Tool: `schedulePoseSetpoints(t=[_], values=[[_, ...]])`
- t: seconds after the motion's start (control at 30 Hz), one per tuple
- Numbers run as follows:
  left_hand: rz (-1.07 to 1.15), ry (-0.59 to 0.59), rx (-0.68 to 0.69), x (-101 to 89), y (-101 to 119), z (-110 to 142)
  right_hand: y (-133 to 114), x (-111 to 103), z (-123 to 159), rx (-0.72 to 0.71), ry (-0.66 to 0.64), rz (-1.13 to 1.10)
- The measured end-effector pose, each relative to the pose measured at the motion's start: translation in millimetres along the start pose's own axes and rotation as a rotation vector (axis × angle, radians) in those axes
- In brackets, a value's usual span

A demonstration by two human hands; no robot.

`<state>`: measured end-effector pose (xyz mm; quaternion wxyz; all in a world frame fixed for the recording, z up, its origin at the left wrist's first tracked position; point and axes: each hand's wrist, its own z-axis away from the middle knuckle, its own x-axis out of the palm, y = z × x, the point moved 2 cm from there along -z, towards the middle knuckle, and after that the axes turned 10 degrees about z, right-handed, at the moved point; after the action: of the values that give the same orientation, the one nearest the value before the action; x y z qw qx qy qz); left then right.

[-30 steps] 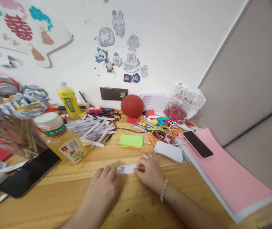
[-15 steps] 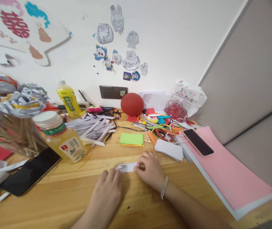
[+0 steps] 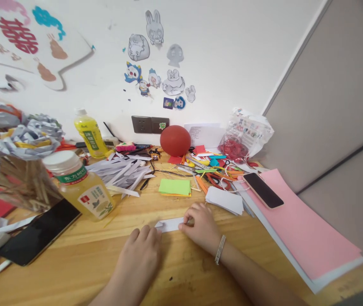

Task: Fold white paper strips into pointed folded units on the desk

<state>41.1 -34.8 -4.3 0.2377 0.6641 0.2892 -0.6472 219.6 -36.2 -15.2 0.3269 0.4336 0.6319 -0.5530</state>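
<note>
White paper strip (image 3: 171, 225) lies on the wooden table (image 3: 187, 270), between the two hands, long side running across, small folded corner at its left end. Right hand (image 3: 202, 225): thumb and index finger pinch the strip's right end. Left hand (image 3: 141, 255): fingers curled down at the folded end; fingertips partly hidden, can't tell if they grip or only press.

Beaded bracelet (image 3: 220, 250) on right wrist. Beyond the strip: green paper stack (image 3: 175, 186); stack of white slips (image 3: 224, 199) near the right hand, to its upper right. Juice bottle (image 3: 96, 196) upright to the left, dark phone (image 3: 37, 233) beside it. Loose pile of cut strips (image 3: 122, 170) behind.

Risks, my judgement: uneven pull from the two hands could skew the strip or crease it off line; thin paper may tear if tugged hard. If the left fingers lift, the folded corner could spring open. Forward reach by the right hand could knock the white slips out of their stack.
</note>
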Motion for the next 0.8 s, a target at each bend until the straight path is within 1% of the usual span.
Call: schedulePoseSetpoints(t=[0.07, 0.27, 0.33, 0.43, 0.6, 0.7, 0.8], values=[[0.012, -0.014, -0.008, -1.3, 0, 0, 2, 0, 0, 0.004, 0.003, 0.000], [0.023, 0.066, 0.001, -2.3, 0, 3, 7, -1, -3, -0.014, -0.044, -0.022], [0.046, 0.062, -0.010, -2.2, -1, 3, 8, -2, -4, -0.020, -0.063, -0.034], [0.079, -0.003, -0.032, -3.6, -4, 2, 9, -3, -4, -0.029, -0.076, -0.045], [0.128, -0.173, -0.055, -13.0, -7, -1, 8, -4, -4, -0.016, -0.093, -0.044], [0.162, -0.216, -0.085, -20.7, -3, -2, 8, -4, -5, -0.011, -0.092, -0.053], [0.181, -0.216, -0.094, -25.5, 2, -1, 8, -3, -5, -0.016, -0.083, -0.067]])
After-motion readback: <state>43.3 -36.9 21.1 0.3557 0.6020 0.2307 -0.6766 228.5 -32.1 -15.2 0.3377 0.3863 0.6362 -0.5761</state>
